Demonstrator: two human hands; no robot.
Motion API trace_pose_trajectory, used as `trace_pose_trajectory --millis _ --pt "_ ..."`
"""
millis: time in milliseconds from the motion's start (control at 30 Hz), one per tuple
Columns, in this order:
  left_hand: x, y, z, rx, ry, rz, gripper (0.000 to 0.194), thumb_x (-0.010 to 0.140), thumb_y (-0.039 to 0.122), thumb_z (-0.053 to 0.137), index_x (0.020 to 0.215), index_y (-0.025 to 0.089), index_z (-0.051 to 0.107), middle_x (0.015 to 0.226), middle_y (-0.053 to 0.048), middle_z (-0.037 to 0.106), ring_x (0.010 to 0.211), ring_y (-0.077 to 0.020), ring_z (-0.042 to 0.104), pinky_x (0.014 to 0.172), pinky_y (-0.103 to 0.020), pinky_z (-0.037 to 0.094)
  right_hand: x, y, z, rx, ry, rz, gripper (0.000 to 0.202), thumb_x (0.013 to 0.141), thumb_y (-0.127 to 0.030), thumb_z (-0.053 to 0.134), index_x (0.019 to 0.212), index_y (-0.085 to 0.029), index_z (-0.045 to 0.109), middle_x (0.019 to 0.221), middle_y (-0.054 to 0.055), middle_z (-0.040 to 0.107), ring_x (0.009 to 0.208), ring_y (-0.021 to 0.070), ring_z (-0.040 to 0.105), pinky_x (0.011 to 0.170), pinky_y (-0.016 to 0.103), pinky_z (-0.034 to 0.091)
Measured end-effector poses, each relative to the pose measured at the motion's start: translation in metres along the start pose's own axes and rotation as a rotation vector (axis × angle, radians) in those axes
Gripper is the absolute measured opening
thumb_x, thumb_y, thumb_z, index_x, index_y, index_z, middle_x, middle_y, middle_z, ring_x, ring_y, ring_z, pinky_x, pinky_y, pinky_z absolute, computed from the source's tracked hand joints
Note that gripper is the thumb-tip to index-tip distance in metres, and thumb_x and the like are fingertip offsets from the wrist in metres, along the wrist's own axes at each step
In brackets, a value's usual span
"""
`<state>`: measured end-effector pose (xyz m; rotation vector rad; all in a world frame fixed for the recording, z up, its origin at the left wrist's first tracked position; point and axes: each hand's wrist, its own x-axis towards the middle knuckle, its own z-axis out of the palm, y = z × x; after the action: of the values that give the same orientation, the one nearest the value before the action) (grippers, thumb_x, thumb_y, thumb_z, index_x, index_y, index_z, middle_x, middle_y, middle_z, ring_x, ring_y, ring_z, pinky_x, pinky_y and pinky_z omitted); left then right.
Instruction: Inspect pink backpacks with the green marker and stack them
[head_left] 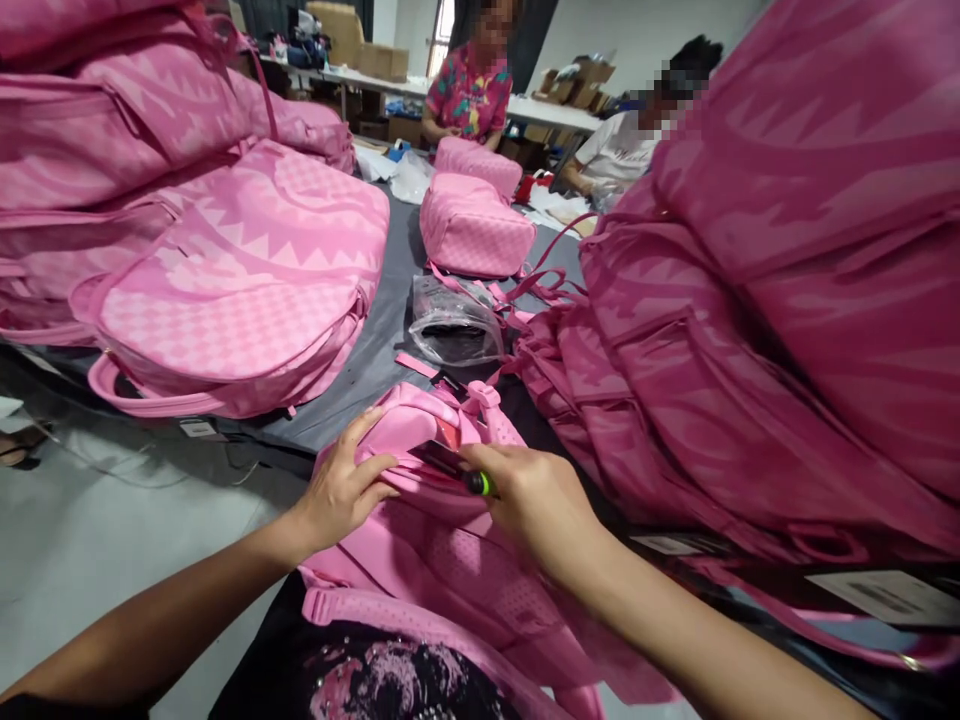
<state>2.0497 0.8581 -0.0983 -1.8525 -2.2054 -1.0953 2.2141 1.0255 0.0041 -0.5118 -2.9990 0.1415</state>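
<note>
A pink backpack lies tilted across my lap against the table edge, its padded back and straps towards me. With my left hand I grip the bag's upper edge, the thumb and fingers closed on the pink fabric. My right hand is closed around a slim black tool with a bright green band; its exact kind does not show. The tool's dark flat part crosses the bag's top beside a small orange-red patch. A pink shoulder strap hangs nearest to me.
Stacked pink backpacks rise at the left and right. On the dark table, a clear plastic bag lies ahead of my hands, with smaller pink bags behind it. Two people work at the far end, near cardboard boxes.
</note>
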Motion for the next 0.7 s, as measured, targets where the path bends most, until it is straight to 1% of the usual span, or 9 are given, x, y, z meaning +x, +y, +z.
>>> trace_pose_trajectory --millis 67,167,233,300,367,400,467,567,700 --pt "-0.001 -0.003 0.001 -0.023 0.009 0.001 0.016 0.090 0.022 0.061 0.105 0.020 0.065 0.154 -0.015 0.031 0.145 -0.0287 0.033 0.115 -0.049 0.040 0.000 -0.007 -0.001 -0.079 -0.095 -0.028 0.027 0.073 -0.001 0.058 0.082 -0.023 0.070 0.076 0.002 0.075 0.063 0.0177 0.068 0.052 0.026 0.034" --pt "-0.002 -0.008 0.000 -0.067 0.020 0.036 0.020 0.089 0.019 0.061 0.109 0.023 0.061 0.153 -0.013 0.033 0.145 -0.0283 0.034 0.115 -0.050 0.040 0.011 -0.012 0.006 -0.105 -0.296 -0.024 0.018 0.082 -0.009 0.060 0.085 -0.022 0.071 0.076 0.004 0.074 0.066 0.0193 0.069 0.055 0.027 0.037" --pt "-0.005 -0.011 0.001 -0.100 0.089 0.017 0.038 0.088 0.023 0.065 0.123 0.024 0.052 0.156 -0.015 0.029 0.147 -0.0292 0.031 0.116 -0.051 0.038 0.021 -0.015 0.013 -0.120 -0.412 -0.032 0.017 0.088 -0.013 0.057 0.091 -0.020 0.072 0.078 0.007 0.074 0.071 0.0209 0.070 0.059 0.027 0.042" --pt "-0.010 -0.015 0.005 -0.105 0.130 -0.129 0.062 0.086 0.032 0.068 0.139 0.022 0.036 0.158 -0.020 0.024 0.148 -0.0317 0.027 0.115 -0.052 0.038 0.030 -0.018 0.019 -0.170 -0.484 -0.056 0.022 0.092 -0.013 0.051 0.097 -0.017 0.072 0.084 0.011 0.074 0.078 0.0229 0.071 0.063 0.027 0.046" --pt "-0.017 -0.020 0.011 -0.122 0.048 -0.334 0.071 0.087 0.040 0.066 0.145 0.019 0.030 0.154 -0.022 0.034 0.143 -0.0328 0.037 0.111 -0.052 0.042 0.036 -0.021 0.024 -0.229 -0.510 -0.078 0.024 0.093 -0.011 0.048 0.101 -0.015 0.070 0.092 0.014 0.073 0.085 0.0252 0.071 0.064 0.028 0.049" --pt "-0.020 -0.023 0.013 -0.140 -0.021 -0.424 0.068 0.089 0.042 0.063 0.145 0.019 0.032 0.150 -0.021 0.043 0.138 -0.0320 0.045 0.109 -0.050 0.044 0.037 -0.023 0.025 -0.246 -0.514 -0.092 0.025 0.092 -0.009 0.047 0.103 -0.014 0.069 0.095 0.015 0.072 0.087 0.0259 0.070 0.065 0.029 0.050" --pt "-0.024 -0.027 0.017 -0.186 -0.119 -0.525 0.062 0.089 0.045 0.060 0.142 0.019 0.039 0.139 -0.016 0.057 0.127 -0.0304 0.057 0.105 -0.048 0.048 0.037 -0.025 0.024 -0.249 -0.530 -0.127 0.024 0.093 -0.010 0.047 0.102 -0.013 0.069 0.097 0.015 0.071 0.089 0.0265 0.070 0.068 0.031 0.052" --pt "-0.026 -0.030 0.018 -0.222 -0.137 -0.573 0.065 0.087 0.050 0.060 0.141 0.018 0.042 0.139 -0.015 0.057 0.127 -0.0305 0.056 0.106 -0.047 0.046 0.037 -0.026 0.018 -0.245 -0.534 -0.145 0.023 0.092 -0.009 0.047 0.103 -0.012 0.068 0.093 0.015 0.071 0.087 0.0260 0.071 0.071 0.031 0.053" --pt "-0.024 -0.032 0.017 -0.281 -0.158 -0.573 0.069 0.085 0.045 0.061 0.145 0.018 0.041 0.141 -0.013 0.056 0.131 -0.0280 0.054 0.109 -0.043 0.044 0.045 -0.031 0.017 -0.159 -0.409 -0.120 0.028 0.093 -0.013 0.050 0.118 -0.014 0.062 0.098 0.014 0.072 0.083 0.0243 0.071 0.069 0.030 0.052"
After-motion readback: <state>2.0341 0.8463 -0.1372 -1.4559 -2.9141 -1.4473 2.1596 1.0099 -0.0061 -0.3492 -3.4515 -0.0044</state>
